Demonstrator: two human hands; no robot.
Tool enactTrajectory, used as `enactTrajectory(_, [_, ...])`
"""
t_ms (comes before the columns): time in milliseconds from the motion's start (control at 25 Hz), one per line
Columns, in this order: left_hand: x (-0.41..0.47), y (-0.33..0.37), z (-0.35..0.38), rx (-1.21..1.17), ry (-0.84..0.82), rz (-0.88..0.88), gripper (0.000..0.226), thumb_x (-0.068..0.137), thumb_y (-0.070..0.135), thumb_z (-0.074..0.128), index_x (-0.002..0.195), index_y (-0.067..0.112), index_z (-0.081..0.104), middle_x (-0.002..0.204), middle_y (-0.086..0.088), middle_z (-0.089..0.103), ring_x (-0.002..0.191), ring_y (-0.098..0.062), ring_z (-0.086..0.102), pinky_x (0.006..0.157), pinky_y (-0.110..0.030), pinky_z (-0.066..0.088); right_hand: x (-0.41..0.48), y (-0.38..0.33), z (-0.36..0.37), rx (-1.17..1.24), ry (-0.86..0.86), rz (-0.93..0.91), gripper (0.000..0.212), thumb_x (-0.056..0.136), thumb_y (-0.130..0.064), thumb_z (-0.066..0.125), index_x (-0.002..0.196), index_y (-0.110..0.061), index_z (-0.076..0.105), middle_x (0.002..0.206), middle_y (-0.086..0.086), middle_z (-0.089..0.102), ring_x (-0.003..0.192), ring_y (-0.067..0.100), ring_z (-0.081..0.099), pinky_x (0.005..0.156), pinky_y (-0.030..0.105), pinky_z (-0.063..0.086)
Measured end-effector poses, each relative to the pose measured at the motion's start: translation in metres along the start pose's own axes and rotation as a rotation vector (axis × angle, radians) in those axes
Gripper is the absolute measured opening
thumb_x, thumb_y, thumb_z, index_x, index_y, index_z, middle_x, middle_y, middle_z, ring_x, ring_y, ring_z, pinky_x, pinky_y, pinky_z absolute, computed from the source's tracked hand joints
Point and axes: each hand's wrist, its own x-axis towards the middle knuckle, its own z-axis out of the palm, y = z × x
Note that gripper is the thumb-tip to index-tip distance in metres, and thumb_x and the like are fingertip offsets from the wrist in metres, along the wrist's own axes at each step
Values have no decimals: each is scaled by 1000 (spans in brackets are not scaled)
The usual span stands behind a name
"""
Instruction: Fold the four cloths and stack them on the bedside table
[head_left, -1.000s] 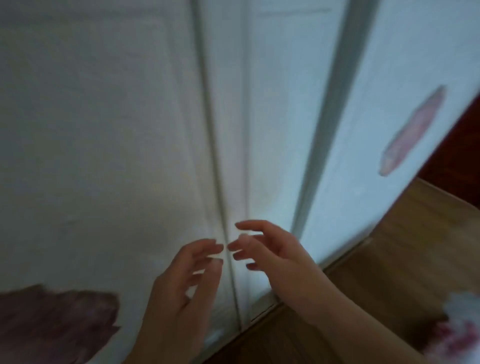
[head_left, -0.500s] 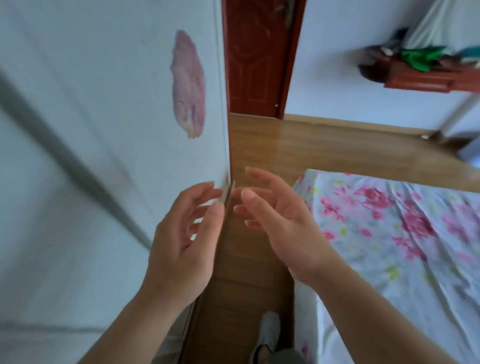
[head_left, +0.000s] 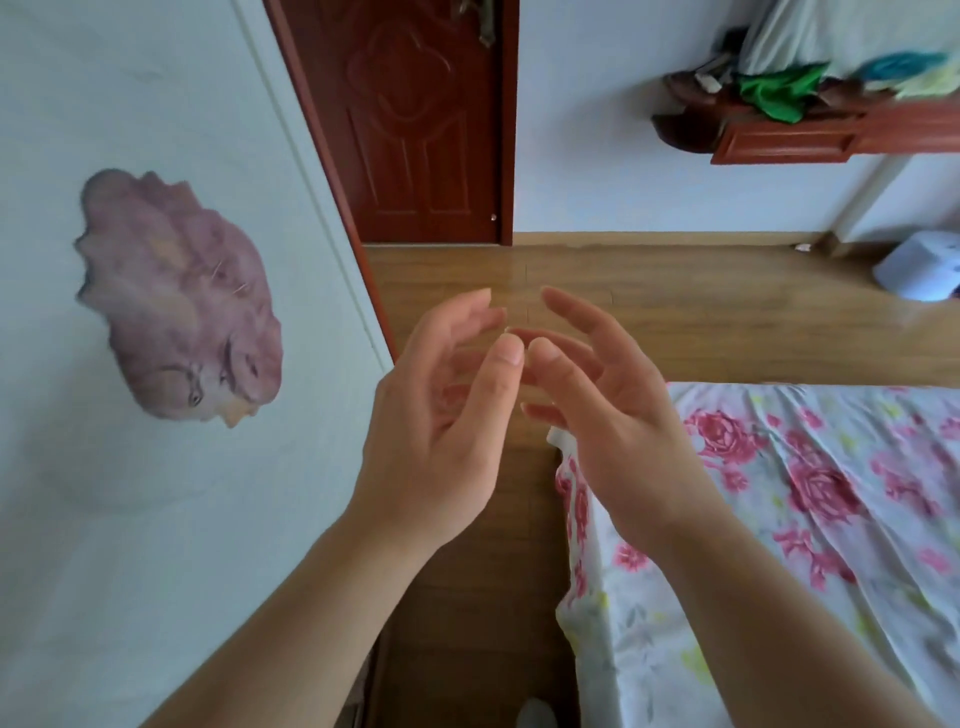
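My left hand (head_left: 441, 431) and my right hand (head_left: 608, 421) are raised side by side in front of me, above the wooden floor. Their fingers are spread and relaxed, the fingertips nearly meeting, and neither hand holds anything. On a red-brown table (head_left: 789, 137) far at the upper right lie crumpled cloths: a green one (head_left: 774, 91), a blue one (head_left: 898, 65) and a pale yellow one (head_left: 930, 85). They are far beyond my hands.
A bed with a white, pink-flowered sheet (head_left: 779, 519) fills the lower right. A white wardrobe panel with a pink flower picture (head_left: 176, 301) stands at the left. A red-brown door (head_left: 415, 119) is straight ahead across the wooden floor (head_left: 649, 312). A white box (head_left: 919, 265) sits at the far right.
The view has swung from the wardrobe doors toward the room, bringing the door, the bed and the table with cloths into sight. My hands stay raised together and empty.
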Motion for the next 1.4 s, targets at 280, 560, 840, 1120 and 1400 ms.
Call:
enactTrajectory(280, [128,-47,65,-82,-222,29,46,101,45,52,142,26,54,133,16,66,120,1,65,95,-27,59,92,16,-60,-8,235,-15,53,95,-39,62,146,-27,50,128,-1,72,119,16,70,96,32,58])
enactTrajectory(560, [277,-77,145,-136,-580,157,57,95,59,43,142,29,52,133,19,65,118,2,65,91,-24,59,186,20,-115,-62,613,-38,53,94,-38,63,145,-27,51,129,0,71,118,20,70,98,39,58])
enactTrajectory(840, [392,-100,228,-230,-834,172,49,97,54,47,140,32,53,131,21,65,117,-4,67,95,-39,60,276,28,-176,-65,912,-51,48,96,-39,64,142,-31,55,128,-3,72,117,20,71,100,45,57])
enactTrajectory(1120, [593,-156,296,-148,-772,118,41,100,45,52,138,32,56,131,19,66,119,-8,67,96,-39,59,490,64,-268,-20,871,-58,53,94,-38,62,145,-27,53,129,-2,71,119,18,69,98,40,58])
enactTrajectory(1400, [798,-176,314,-161,-545,136,29,101,45,52,129,40,58,129,16,68,117,-13,69,95,-46,58,714,40,-325,-11,669,-113,47,98,-35,61,144,-28,54,130,-2,71,118,15,70,104,43,55])
